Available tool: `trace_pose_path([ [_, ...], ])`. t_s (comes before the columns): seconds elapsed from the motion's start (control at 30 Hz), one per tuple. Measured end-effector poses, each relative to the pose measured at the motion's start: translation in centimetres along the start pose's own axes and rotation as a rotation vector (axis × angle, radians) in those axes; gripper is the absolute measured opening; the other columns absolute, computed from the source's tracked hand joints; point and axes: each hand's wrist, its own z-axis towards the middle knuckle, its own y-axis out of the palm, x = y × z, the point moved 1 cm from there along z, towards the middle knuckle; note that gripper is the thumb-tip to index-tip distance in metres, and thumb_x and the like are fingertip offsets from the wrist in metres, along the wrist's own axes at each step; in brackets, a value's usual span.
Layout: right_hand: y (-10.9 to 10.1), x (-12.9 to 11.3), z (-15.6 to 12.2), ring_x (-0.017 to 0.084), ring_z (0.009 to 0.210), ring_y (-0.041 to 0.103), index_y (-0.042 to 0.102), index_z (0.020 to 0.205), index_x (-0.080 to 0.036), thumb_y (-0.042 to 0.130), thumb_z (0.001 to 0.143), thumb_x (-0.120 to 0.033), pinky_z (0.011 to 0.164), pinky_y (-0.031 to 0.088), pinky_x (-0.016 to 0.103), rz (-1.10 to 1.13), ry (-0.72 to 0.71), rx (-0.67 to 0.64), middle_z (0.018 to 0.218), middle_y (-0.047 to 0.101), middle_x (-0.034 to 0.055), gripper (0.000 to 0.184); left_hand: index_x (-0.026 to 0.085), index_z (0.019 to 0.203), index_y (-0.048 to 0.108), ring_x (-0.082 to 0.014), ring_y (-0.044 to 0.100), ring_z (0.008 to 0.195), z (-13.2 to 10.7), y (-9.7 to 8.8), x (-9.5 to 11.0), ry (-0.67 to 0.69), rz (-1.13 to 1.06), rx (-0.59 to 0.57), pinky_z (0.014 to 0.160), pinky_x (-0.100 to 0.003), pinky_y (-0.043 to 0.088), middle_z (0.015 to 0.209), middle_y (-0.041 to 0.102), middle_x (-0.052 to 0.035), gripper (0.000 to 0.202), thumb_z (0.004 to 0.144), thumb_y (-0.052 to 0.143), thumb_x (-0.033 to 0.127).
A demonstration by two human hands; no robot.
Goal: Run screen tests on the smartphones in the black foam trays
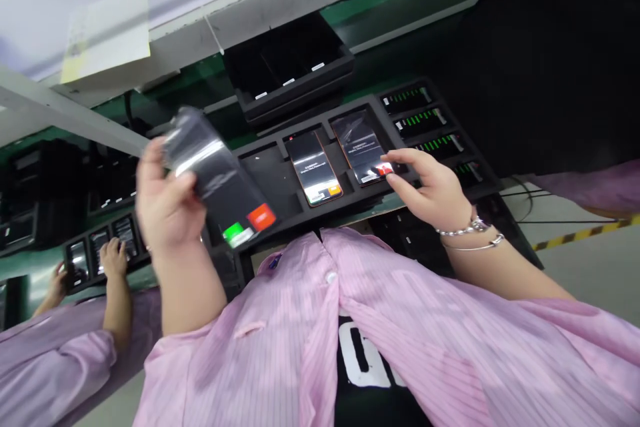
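Clasping a tilted phone (pixel 223 177), the left hand (pixel 170 203) holds it up at the tray's (pixel 267 180) left end. The middle phone (pixel 311 163) lies in its slot. At the right phone's (pixel 356 140) red patch (pixel 384 169), the right hand (pixel 388 167) has thumb and forefinger apart, contact unclear. Phone handling seems underway, calling for light fingertips.

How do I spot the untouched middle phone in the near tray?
Find the black tray directly before the pink shirt. In it, look just left of the phone by the right hand. That middle phone has no hand on it, and its screen shows an orange block; its right neighbour's is red.
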Motion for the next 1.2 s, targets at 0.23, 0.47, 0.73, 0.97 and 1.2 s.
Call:
trace_pose_path([
  [0.23,1.1,0.6,-1.7,0.033,0.132,0.063,0.066,0.126,-0.026,0.058,0.097,-0.026,0.121,0.044,0.067,-0.026,-0.125,-0.157,0.124,0.072,0.0084,0.030,0.021,0.145,0.049,-0.0192,0.069,0.061,1.2,3.1,-6.8,-0.419,0.260,-0.132,0.058,-0.031,0.059,0.075,0.070,0.0027,0.074,0.075,0.076,0.023],
  [0.47,4.7,-2.4,-1.4,0.035,0.143,0.053,0.053,0.141,-0.025,0.057,0.101,-0.026,0.119,0.045,0.068,0.028,-0.330,-0.372,0.142,0.064,0.0113,0.040,0.022,0.149,0.056,-0.0351,0.057,0.140,-5.8,4.2,-3.5,0.139,0.945,-0.210,0.124,-0.053,0.041,0.148,0.065,-0.0146,0.063,0.092,0.073,0.043],
  [0.73,7.8,-3.0,-1.6,0.036,0.145,0.050,0.044,0.152,-0.018,0.059,0.103,-0.028,0.122,0.039,0.068,-0.111,-0.542,-0.324,0.149,0.059,0.0157,0.052,0.027,0.139,0.068,-0.0438,0.033,0.157,-14.8,3.6,-7.5,0.337,1.221,-0.142,0.130,-0.066,0.018,0.160,0.053,-0.0165,0.077,0.085,0.064,0.082],
  [0.97,8.2,-3.3,-2.2,0.038,0.142,0.053,0.044,0.153,-0.013,0.064,0.101,-0.028,0.125,0.032,0.067,-0.209,-0.579,-0.319,0.145,0.063,0.0172,0.058,0.021,0.139,0.062,-0.0395,0.032,0.158,-17.2,-1.7,-6.6,0.186,1.195,0.109,0.128,-0.060,0.027,0.159,0.050,-0.0206,0.076,0.091,0.055,0.080],
  [1.2,4.5,-2.4,-1.1,0.038,0.144,0.052,0.039,0.158,-0.020,0.068,0.097,-0.039,0.125,0.025,0.071,-0.161,-0.417,-0.106,0.148,0.058,0.0204,0.070,0.017,0.148,0.050,-0.0345,0.052,0.147,-17.7,-4.0,-8.5,0.080,1.170,0.078,0.127,-0.056,0.029,0.153,0.056,-0.0245,0.076,0.095,0.056,0.072],
])
